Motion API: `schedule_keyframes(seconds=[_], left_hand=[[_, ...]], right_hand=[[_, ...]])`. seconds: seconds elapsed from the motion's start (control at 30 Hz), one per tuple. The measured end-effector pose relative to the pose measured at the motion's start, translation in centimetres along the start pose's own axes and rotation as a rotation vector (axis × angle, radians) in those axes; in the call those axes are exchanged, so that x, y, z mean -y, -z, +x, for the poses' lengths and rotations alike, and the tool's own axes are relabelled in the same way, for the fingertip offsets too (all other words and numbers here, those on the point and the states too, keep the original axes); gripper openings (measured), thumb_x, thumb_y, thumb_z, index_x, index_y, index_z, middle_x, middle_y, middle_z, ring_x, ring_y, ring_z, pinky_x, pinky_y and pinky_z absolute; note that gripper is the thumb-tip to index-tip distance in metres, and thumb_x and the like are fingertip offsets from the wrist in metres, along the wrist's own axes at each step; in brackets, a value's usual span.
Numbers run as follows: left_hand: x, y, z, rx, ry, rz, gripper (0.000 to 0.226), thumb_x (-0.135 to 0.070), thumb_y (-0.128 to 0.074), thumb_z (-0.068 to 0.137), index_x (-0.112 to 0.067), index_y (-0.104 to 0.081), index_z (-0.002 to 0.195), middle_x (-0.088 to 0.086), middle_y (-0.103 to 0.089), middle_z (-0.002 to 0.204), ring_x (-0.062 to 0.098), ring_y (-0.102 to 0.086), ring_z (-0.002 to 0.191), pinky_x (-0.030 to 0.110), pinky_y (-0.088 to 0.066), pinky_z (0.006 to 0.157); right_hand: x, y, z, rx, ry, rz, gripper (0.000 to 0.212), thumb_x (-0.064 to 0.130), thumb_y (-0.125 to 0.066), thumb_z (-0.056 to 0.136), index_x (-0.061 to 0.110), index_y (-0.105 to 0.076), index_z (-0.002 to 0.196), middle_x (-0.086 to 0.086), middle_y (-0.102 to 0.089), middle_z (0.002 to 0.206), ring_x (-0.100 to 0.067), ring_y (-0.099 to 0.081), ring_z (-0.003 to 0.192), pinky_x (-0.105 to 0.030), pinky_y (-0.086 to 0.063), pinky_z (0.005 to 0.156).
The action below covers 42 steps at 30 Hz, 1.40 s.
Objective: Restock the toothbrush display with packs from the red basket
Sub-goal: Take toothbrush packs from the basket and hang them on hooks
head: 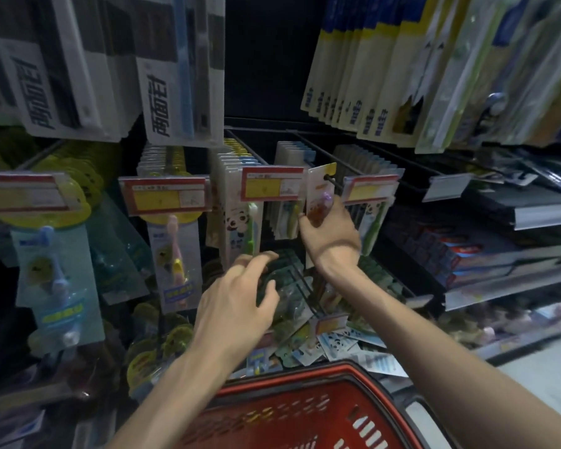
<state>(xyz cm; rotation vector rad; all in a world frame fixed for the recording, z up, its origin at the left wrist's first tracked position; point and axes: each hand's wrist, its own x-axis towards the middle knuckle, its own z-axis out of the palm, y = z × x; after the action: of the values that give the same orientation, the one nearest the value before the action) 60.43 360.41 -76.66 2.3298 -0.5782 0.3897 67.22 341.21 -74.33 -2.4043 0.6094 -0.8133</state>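
Right hand (pixel 329 231) raised, wrist bent, grip clamped on pack (pixel 319 192), its hang hole at hook (pixel 332 180) tip. Left hand (pixel 240 296) lower, fingers spread apart over green packs (pixel 289 286). Basket (pixel 292 413) below forearms.

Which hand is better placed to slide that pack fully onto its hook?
Right. The right hand already holds the toothbrush pack at the hook; the left hand is lower, on other packs.
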Motion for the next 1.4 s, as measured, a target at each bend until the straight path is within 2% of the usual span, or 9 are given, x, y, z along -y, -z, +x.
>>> schedule_keyframes(seconds=[0.13,0.3,0.47,0.67,0.8,0.97,1.13,1.3,1.4], left_hand=[[0.1,-0.5,-0.8,0.005,-0.049,0.041,0.042,-0.037,-0.052,0.103,-0.042,-0.045,0.144,-0.012,-0.060,0.111,0.014,-0.064,0.083,0.036,-0.054,0.063],[0.9,-0.8,-2.9,0.053,-0.141,0.116,0.045,-0.033,-0.057,0.099,-0.034,-0.051,0.144,-0.008,-0.061,0.118,0.023,-0.068,0.096,0.038,-0.053,0.068],[2.8,-0.7,-5.6,0.146,-0.186,0.233,0.044,-0.034,-0.060,0.095,-0.029,-0.056,0.139,0.003,-0.063,0.116,0.036,-0.070,0.100,0.045,-0.055,0.075],[5.2,-0.7,-8.9,0.282,-0.207,0.332,0.047,-0.034,-0.055,0.098,-0.029,-0.052,0.144,0.003,-0.063,0.118,0.034,-0.067,0.103,0.044,-0.054,0.078],[7.1,-0.8,-11.2,0.377,-0.209,0.421,0.049,-0.038,-0.052,0.100,-0.029,-0.046,0.148,0.003,-0.061,0.121,0.031,-0.065,0.110,0.044,-0.051,0.084],[8.3,-0.4,-12.6,0.497,-0.201,0.509,0.055,-0.041,-0.046,0.103,-0.031,-0.032,0.155,0.001,-0.056,0.127,0.028,-0.063,0.114,0.046,-0.049,0.092],[8.0,0.2,-12.1,0.447,-0.208,0.489,0.055,-0.039,-0.046,0.103,-0.033,-0.029,0.155,0.001,-0.052,0.131,0.029,-0.063,0.112,0.046,-0.048,0.091],[7.3,0.9,-10.7,0.308,-0.198,0.421,0.048,-0.038,-0.048,0.103,-0.033,-0.038,0.150,-0.003,-0.055,0.127,0.025,-0.063,0.110,0.040,-0.045,0.083],[6.4,1.4,-9.4,0.206,-0.142,0.342,0.045,-0.035,-0.050,0.102,-0.032,-0.045,0.147,-0.004,-0.058,0.126,0.026,-0.064,0.107,0.037,-0.045,0.077]], right_hand=[[-1.4,2.6,-4.0,0.009,0.081,0.020,0.052,0.051,-0.063,0.088,0.029,-0.043,0.131,-0.004,-0.070,0.112,-0.030,-0.069,0.099,-0.042,-0.059,0.080],[-3.5,6.9,-10.1,0.078,0.164,0.100,0.032,0.047,-0.070,0.088,0.032,-0.045,0.099,0.013,-0.061,0.083,-0.014,-0.061,0.076,-0.037,-0.052,0.063],[-6.9,7.9,-19.0,0.424,0.262,0.025,0.038,0.044,-0.072,0.086,0.034,-0.042,0.106,0.011,-0.056,0.074,-0.016,-0.060,0.068,-0.038,-0.047,0.059],[-12.3,0.4,-28.9,1.149,0.191,-0.230,0.052,0.055,-0.070,0.087,0.019,-0.038,0.107,-0.011,-0.071,0.102,-0.038,-0.069,0.100,-0.038,-0.044,0.068],[-14.3,-7.0,-34.0,1.323,0.055,-0.369,0.073,0.059,-0.067,0.087,0.011,-0.044,0.137,-0.015,-0.066,0.132,-0.036,-0.064,0.120,-0.038,-0.053,0.090],[-13.5,-12.9,-37.3,1.287,-0.150,-0.323,0.084,0.061,-0.056,0.095,0.008,-0.029,0.154,-0.018,-0.063,0.138,-0.036,-0.064,0.123,-0.035,-0.050,0.089],[-13.9,-14.4,-38.2,1.208,-0.247,-0.285,0.096,0.064,-0.054,0.096,0.002,-0.020,0.161,-0.022,-0.049,0.153,-0.036,-0.051,0.139,-0.037,-0.045,0.106],[-11.7,-9.8,-34.0,0.990,0.052,-0.134,0.033,0.025,-0.056,0.097,0.012,-0.053,0.127,-0.007,-0.061,0.117,-0.030,-0.062,0.111,-0.032,-0.043,0.079],[-9.2,-6.5,-29.3,0.682,0.196,0.044,0.023,0.014,-0.056,0.092,0.017,-0.065,0.113,0.002,-0.067,0.103,-0.020,-0.064,0.099,-0.031,-0.047,0.080]])
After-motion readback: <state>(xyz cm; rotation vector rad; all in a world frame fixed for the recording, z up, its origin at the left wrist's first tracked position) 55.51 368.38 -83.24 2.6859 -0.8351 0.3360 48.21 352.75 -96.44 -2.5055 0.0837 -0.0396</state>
